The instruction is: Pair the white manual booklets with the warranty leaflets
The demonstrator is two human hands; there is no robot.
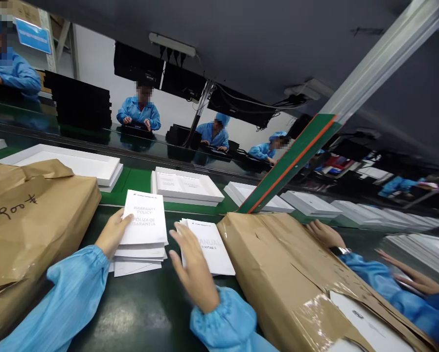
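Note:
My left hand (112, 233) grips the left edge of a stack of white warranty policy booklets (145, 225) lying on the dark bench. My right hand (192, 266) rests with fingers spread on the left edge of a second stack of white manual booklets (212, 247) beside it. Both of my arms wear light blue sleeves. The two stacks lie close together, between two brown paper parcels.
A brown paper parcel (28, 220) sits at left, a torn one (300, 274) at right. A co-worker's hands (325, 233) reach in past the right parcel. White trays (186, 186) ride the green conveyor (138, 178) behind. Other people in blue work across the line.

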